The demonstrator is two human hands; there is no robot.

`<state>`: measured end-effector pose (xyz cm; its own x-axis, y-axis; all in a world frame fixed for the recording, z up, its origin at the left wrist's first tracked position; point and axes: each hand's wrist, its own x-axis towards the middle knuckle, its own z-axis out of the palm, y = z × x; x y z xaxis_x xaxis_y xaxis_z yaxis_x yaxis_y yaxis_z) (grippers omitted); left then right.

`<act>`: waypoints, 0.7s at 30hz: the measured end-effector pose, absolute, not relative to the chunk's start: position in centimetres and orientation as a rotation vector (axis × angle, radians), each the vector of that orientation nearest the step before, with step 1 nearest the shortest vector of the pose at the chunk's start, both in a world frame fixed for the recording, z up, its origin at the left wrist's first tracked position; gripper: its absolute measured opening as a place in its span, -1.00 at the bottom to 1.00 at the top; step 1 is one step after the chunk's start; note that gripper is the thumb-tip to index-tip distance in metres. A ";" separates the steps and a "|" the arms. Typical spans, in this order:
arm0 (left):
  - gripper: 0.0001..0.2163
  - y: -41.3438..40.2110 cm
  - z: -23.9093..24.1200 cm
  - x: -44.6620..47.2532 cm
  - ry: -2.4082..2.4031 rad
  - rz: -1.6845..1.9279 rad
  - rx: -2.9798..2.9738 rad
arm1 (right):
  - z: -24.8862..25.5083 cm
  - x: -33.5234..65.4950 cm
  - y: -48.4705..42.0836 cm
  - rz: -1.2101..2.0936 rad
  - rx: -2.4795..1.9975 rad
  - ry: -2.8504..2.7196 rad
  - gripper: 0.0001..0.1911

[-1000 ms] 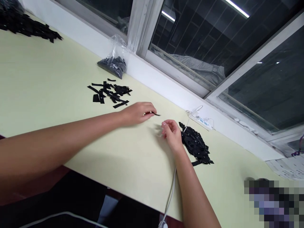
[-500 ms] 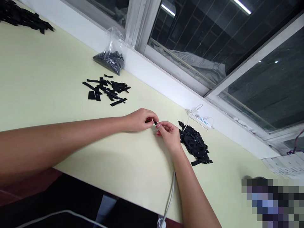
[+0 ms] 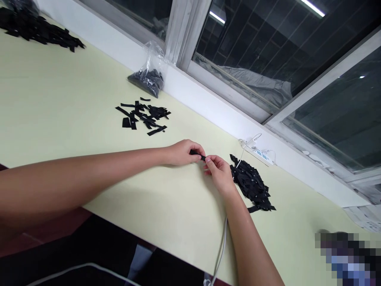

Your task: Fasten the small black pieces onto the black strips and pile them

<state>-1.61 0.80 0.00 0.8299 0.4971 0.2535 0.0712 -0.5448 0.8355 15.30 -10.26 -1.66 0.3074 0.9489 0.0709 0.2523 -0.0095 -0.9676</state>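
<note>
My left hand (image 3: 183,153) and my right hand (image 3: 218,171) meet over the pale green table (image 3: 59,103), fingertips pinched together on one small black strip (image 3: 200,155). Only a short dark bit of that strip shows between the thumbs. Just right of my right hand lies a heap of black strips (image 3: 251,183). A looser scatter of black strips (image 3: 143,115) lies further back on the left.
A clear plastic bag of dark pieces (image 3: 148,73) leans against the window ledge. A white power strip (image 3: 258,153) with cables sits by the wall, and a white cable (image 3: 222,246) runs off the front edge. Another black pile (image 3: 38,29) lies far left.
My left hand carried a black strip rightwards, my right hand rose to meet it, and both now pinch the strip together. The camera has shifted slightly.
</note>
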 end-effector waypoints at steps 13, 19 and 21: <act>-0.84 0.5 0.0 -1.5 0.476 0.519 1.862 | -1.6 15.1 -10.5 0.558 -1.587 -1.262 -0.63; -0.88 0.5 -0.2 -1.4 0.496 0.510 1.722 | -0.6 14.8 -11.0 0.137 -1.687 -1.387 -0.79; -0.88 0.5 -0.1 -1.4 0.508 0.518 1.715 | -0.4 14.4 -11.2 0.200 -1.686 -1.435 -0.80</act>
